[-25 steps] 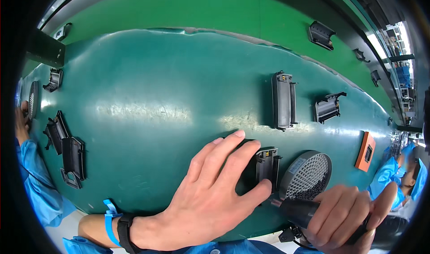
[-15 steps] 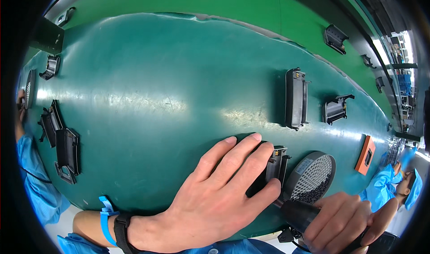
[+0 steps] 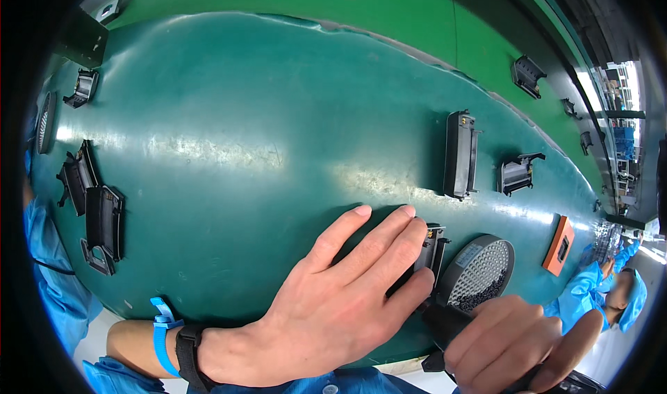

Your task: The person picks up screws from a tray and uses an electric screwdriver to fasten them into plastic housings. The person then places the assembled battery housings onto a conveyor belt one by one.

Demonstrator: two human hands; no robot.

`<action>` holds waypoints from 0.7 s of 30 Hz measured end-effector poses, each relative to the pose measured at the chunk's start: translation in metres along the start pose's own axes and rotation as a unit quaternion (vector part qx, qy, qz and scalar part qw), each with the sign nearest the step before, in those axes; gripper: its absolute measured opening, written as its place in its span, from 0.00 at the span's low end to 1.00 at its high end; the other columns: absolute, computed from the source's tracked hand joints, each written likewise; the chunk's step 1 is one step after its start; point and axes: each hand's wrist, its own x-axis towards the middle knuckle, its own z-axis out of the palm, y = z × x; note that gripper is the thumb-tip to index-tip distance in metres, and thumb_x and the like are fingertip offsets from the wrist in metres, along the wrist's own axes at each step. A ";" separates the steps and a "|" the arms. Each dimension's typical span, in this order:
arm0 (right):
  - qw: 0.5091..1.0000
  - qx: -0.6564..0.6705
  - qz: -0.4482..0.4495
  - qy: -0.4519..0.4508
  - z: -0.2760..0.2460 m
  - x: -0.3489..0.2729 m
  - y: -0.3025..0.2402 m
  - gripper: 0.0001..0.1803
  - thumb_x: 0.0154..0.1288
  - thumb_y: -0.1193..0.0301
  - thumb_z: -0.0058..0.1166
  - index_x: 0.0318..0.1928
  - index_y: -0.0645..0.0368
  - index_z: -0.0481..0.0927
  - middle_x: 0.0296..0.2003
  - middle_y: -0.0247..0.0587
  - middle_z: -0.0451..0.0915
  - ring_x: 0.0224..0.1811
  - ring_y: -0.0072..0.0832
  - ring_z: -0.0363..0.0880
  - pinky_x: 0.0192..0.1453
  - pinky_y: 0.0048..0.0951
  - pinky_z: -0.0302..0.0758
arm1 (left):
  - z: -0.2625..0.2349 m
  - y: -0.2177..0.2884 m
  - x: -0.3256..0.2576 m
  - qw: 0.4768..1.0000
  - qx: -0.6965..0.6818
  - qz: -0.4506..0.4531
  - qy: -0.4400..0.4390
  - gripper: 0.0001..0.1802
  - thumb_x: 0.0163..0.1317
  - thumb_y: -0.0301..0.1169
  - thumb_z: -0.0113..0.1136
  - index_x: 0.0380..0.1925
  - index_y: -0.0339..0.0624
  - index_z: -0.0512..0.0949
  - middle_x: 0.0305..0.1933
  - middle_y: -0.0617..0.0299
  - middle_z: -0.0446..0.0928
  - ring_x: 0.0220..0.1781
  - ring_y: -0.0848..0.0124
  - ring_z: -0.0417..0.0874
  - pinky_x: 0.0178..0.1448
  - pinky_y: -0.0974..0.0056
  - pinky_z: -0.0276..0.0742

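Observation:
Beneath my left hand (image 3: 340,290) a black plastic housing (image 3: 432,248) with small brass-coloured contacts lies on the green table; my thumb and fingers steady it and hide most of it. In my right hand (image 3: 507,345) is a black electric screwdriver (image 3: 445,324), wrapped by the fingers and tilted with its front end toward the housing, near my left thumb. Its very tip is hidden. Just right of the housing stands a round grey tray (image 3: 479,272) with a perforated plate, dark screws gathered in its lower part.
Further back stand a long black housing (image 3: 460,156) and a smaller one (image 3: 517,174). An orange block (image 3: 558,247) lies at the right. More black housings (image 3: 104,220) lie at the left, beside a person's blue sleeve (image 3: 55,269). Another person (image 3: 604,290) sits at far right.
My right hand has shifted slightly left and down with the screwdriver. My left hand stays on the housing, its fingers a little more spread. The view has turned slightly.

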 end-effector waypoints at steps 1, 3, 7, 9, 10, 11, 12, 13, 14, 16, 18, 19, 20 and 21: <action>1.000 -0.008 -0.001 -0.003 0.002 0.004 -0.002 0.18 0.75 0.72 0.58 0.52 0.51 0.61 0.17 0.33 0.73 0.11 0.25 0.69 0.15 0.28 0.69 | -0.001 -0.001 0.003 1.000 -0.004 0.004 0.005 0.19 0.48 0.32 0.75 0.44 0.50 0.87 0.68 0.48 0.77 0.74 0.55 0.77 0.78 0.46 0.62; 1.000 0.009 0.006 0.010 0.002 0.008 -0.002 0.18 0.74 0.75 0.58 0.51 0.52 0.60 0.16 0.33 0.72 0.10 0.25 0.67 0.14 0.28 0.66 | -0.005 0.000 0.005 1.000 -0.001 0.008 -0.009 0.20 0.49 0.32 0.76 0.45 0.50 0.87 0.69 0.48 0.76 0.74 0.54 0.77 0.78 0.45 0.62; 0.989 0.089 -0.011 -0.120 -0.015 0.026 -0.014 0.18 0.71 0.81 0.56 0.50 0.53 0.60 0.15 0.35 0.69 0.11 0.27 0.68 0.15 0.30 0.64 | -0.027 0.013 0.012 0.999 0.010 0.049 -0.012 0.21 0.50 0.33 0.76 0.47 0.49 0.86 0.70 0.49 0.74 0.75 0.52 0.75 0.78 0.44 0.62; 0.999 0.023 0.020 0.009 -0.009 0.002 -0.015 0.16 0.72 0.78 0.54 0.47 0.57 0.59 0.16 0.37 0.72 0.12 0.28 0.70 0.18 0.35 0.71 | -0.023 0.012 0.014 0.998 -0.031 0.013 -0.061 0.20 0.55 0.34 0.75 0.49 0.49 0.85 0.70 0.49 0.72 0.77 0.51 0.71 0.79 0.43 0.62; 0.998 0.010 0.039 0.047 -0.012 -0.006 -0.008 0.17 0.72 0.80 0.55 0.47 0.53 0.58 0.18 0.38 0.72 0.15 0.28 0.67 0.22 0.38 0.69 | -0.018 0.009 0.015 0.997 -0.022 0.022 -0.077 0.20 0.56 0.35 0.74 0.51 0.50 0.85 0.71 0.48 0.72 0.77 0.50 0.70 0.79 0.43 0.62; 0.991 0.055 0.105 0.060 -0.014 -0.001 -0.007 0.16 0.73 0.79 0.54 0.46 0.52 0.58 0.17 0.37 0.68 0.14 0.27 0.65 0.21 0.39 0.68 | -0.020 0.002 0.005 0.995 0.009 -0.001 -0.100 0.21 0.58 0.37 0.74 0.52 0.50 0.85 0.71 0.48 0.71 0.78 0.50 0.69 0.80 0.43 0.63; 0.988 0.087 0.063 0.111 -0.017 -0.006 -0.004 0.15 0.74 0.76 0.52 0.46 0.51 0.58 0.16 0.35 0.66 0.14 0.27 0.63 0.20 0.37 0.67 | -0.023 0.001 0.002 0.996 0.026 0.021 -0.087 0.21 0.58 0.37 0.74 0.52 0.50 0.85 0.71 0.48 0.71 0.78 0.50 0.69 0.80 0.43 0.63; 0.979 0.118 0.023 0.163 -0.020 -0.012 -0.002 0.14 0.75 0.74 0.51 0.46 0.50 0.58 0.15 0.34 0.64 0.13 0.26 0.61 0.18 0.36 0.65 | -0.028 0.004 -0.002 0.996 0.006 0.032 -0.077 0.21 0.59 0.37 0.74 0.53 0.51 0.85 0.71 0.50 0.72 0.78 0.51 0.69 0.80 0.43 0.63; 0.969 0.145 -0.022 0.201 -0.023 -0.014 -0.008 0.14 0.75 0.74 0.52 0.46 0.50 0.58 0.15 0.34 0.64 0.13 0.26 0.61 0.19 0.35 0.65 | -0.036 0.006 -0.003 0.997 -0.008 0.033 -0.069 0.21 0.59 0.38 0.73 0.54 0.52 0.85 0.70 0.52 0.73 0.78 0.52 0.69 0.80 0.44 0.63; 0.950 0.171 -0.093 0.245 -0.033 -0.006 -0.016 0.11 0.76 0.71 0.49 0.46 0.48 0.59 0.14 0.32 0.61 0.12 0.24 0.58 0.16 0.32 0.63 | -0.049 0.002 -0.005 0.990 0.083 0.095 -0.065 0.19 0.63 0.36 0.70 0.54 0.49 0.84 0.70 0.55 0.74 0.79 0.54 0.68 0.80 0.44 0.63; 0.924 0.168 -0.122 0.322 -0.039 -0.007 -0.030 0.07 0.78 0.68 0.45 0.45 0.48 0.60 0.14 0.28 0.58 0.11 0.19 0.54 0.12 0.25 0.58 | -0.047 -0.002 -0.008 0.971 0.146 0.184 -0.041 0.17 0.63 0.35 0.72 0.52 0.51 0.86 0.65 0.64 0.80 0.74 0.60 0.74 0.75 0.48 0.70; 0.913 0.169 -0.159 0.335 -0.047 -0.011 -0.038 0.06 0.79 0.69 0.43 0.45 0.48 0.60 0.14 0.27 0.58 0.11 0.17 0.54 0.12 0.24 0.58 | -0.043 0.004 -0.004 0.984 0.016 0.176 0.032 0.14 0.64 0.34 0.73 0.49 0.47 0.86 0.59 0.63 0.84 0.68 0.62 0.80 0.69 0.52 0.75; 0.926 0.119 -0.202 0.296 -0.053 -0.011 -0.042 0.05 0.81 0.69 0.41 0.52 0.49 0.65 0.16 0.25 0.57 0.11 0.14 0.51 0.11 0.19 0.56 | -0.040 0.007 0.000 0.984 -0.096 0.132 0.068 0.10 0.65 0.32 0.73 0.45 0.44 0.86 0.49 0.62 0.87 0.58 0.60 0.86 0.64 0.55 0.78; 0.926 0.096 -0.214 0.295 -0.060 -0.014 -0.043 0.03 0.81 0.70 0.41 0.50 0.51 0.65 0.16 0.25 0.57 0.11 0.14 0.51 0.11 0.19 0.56 | -0.038 0.008 -0.003 0.981 -0.177 0.044 0.070 0.09 0.70 0.33 0.71 0.40 0.39 0.84 0.41 0.63 0.87 0.48 0.67 0.88 0.57 0.59 0.80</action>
